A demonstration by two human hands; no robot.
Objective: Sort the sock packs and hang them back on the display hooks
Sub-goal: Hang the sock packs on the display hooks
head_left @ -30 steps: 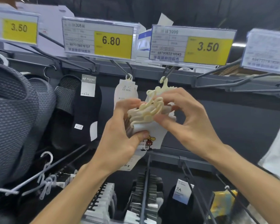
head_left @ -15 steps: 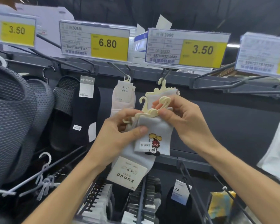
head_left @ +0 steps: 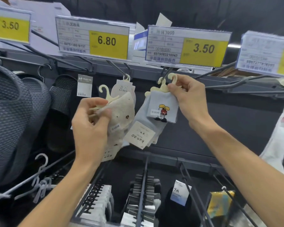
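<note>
Your right hand (head_left: 189,99) pinches the blue sock pack (head_left: 161,108) apparently at the centre hook (head_left: 166,74); your left hand (head_left: 90,122) grips beige packs (head_left: 121,115), unhung.

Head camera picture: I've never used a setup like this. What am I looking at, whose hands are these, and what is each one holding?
There is no machine here. One wide camera worn on a person's head looks forward and down at their bare hands in front of a shop display. The left hand holds a beige sock pack with a cream hanger. The right hand pinches the hanger of a light blue sock pack with a cartoon figure, up at the display hook under the 3.50 price tag. Dark slippers hang to the left; more packs hang below.
</note>
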